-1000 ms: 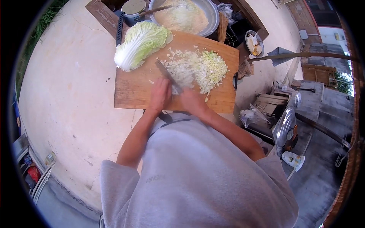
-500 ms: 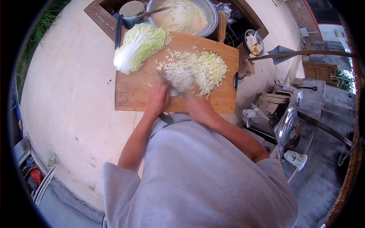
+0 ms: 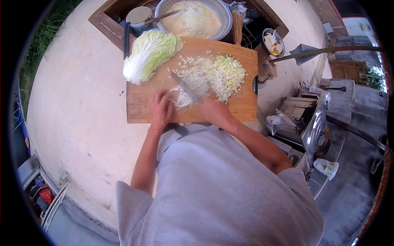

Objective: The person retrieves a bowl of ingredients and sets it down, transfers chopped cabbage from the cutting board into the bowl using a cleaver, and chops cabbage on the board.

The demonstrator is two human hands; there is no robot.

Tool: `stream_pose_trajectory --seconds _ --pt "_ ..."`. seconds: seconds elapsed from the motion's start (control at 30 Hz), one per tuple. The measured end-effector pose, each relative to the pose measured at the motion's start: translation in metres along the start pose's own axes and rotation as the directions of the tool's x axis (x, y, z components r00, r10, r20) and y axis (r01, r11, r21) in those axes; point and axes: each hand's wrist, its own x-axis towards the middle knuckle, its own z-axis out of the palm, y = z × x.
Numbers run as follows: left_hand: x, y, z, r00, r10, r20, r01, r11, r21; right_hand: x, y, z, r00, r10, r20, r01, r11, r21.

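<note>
On a wooden cutting board point(image 3: 141, 104) lies a heap of finely chopped cabbage point(image 3: 227, 76), with a looser pile of white strips point(image 3: 183, 98) at its near left. My right hand point(image 3: 216, 112) is closed round the handle of a knife point(image 3: 185, 86), whose blade points up and to the left across the board. Left of the strips, my left hand point(image 3: 161, 107) rests on the board with its fingers apart, holding nothing visible. A large piece of napa cabbage point(image 3: 151, 55) lies at the board's upper left corner.
Beyond the board stands a metal basin point(image 3: 226, 20) of crumbly, pale food, with a lidded tub point(image 3: 138, 15) to its left. A small brush point(image 3: 237, 28) and a bowl of scraps point(image 3: 273, 43) are at the upper right. A shiny metal lid point(image 3: 315, 133) stands at the lower right.
My left hand has moved left, away from the blade, and its fingers have spread. White strips now show between it and the knife, which my right hand still holds.
</note>
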Motion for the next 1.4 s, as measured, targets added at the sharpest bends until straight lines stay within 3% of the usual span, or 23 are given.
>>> stream_pose_trajectory --seconds 0.07,0.13,0.23,0.33,0.43,0.5,0.7,0.83,0.93,1.17,1.4 --pt "-0.004 -0.009 -0.001 0.998 0.008 0.066 -0.005 0.999 -0.048 0.005 0.003 0.015 1.000 0.008 -0.008 -0.008 1.000 -0.026" --pt "-0.007 -0.008 0.006 0.999 -0.002 0.035 0.004 0.998 -0.070 0.017 0.000 0.027 1.000 0.002 -0.031 -0.005 0.994 -0.109" --pt "-0.006 -0.005 0.017 1.000 0.001 -0.016 -0.001 0.999 -0.054 0.032 0.006 0.032 0.994 -0.055 -0.094 0.049 0.996 -0.074" --pt "-0.002 0.001 0.025 0.996 -0.073 -0.043 0.073 0.997 -0.017 0.028 0.012 0.023 0.975 -0.179 -0.133 0.162 0.979 -0.127" --pt "-0.003 0.006 0.038 0.992 -0.111 -0.052 0.110 0.993 -0.030 0.004 -0.016 -0.019 0.999 -0.039 -0.038 0.036 0.997 -0.061" --pt "-0.005 0.011 0.041 0.985 -0.171 -0.012 0.170 0.984 -0.056 -0.001 -0.014 -0.021 0.999 -0.029 0.033 0.032 0.994 -0.104" --pt "-0.006 0.014 0.033 0.994 -0.112 -0.002 0.112 0.991 -0.069 0.013 0.006 0.025 0.997 -0.069 -0.019 0.068 0.994 -0.083" --pt "-0.012 0.030 0.020 0.999 0.003 -0.047 -0.008 0.994 -0.108 0.024 0.013 0.026 0.985 -0.158 -0.071 0.150 0.982 -0.111" --pt "-0.025 0.021 0.023 0.998 0.059 0.027 -0.056 0.995 -0.084 0.011 0.002 0.003 0.990 -0.112 -0.087 0.108 0.993 -0.052" --pt "-0.017 0.022 0.034 0.998 0.024 -0.054 -0.030 0.993 -0.117 -0.012 -0.006 -0.024 0.989 -0.120 0.083 0.129 0.986 -0.106" --pt "-0.017 0.023 0.037 0.995 -0.076 -0.057 0.064 0.979 -0.194 0.011 0.010 0.027 0.984 -0.175 -0.030 0.169 0.977 -0.133"
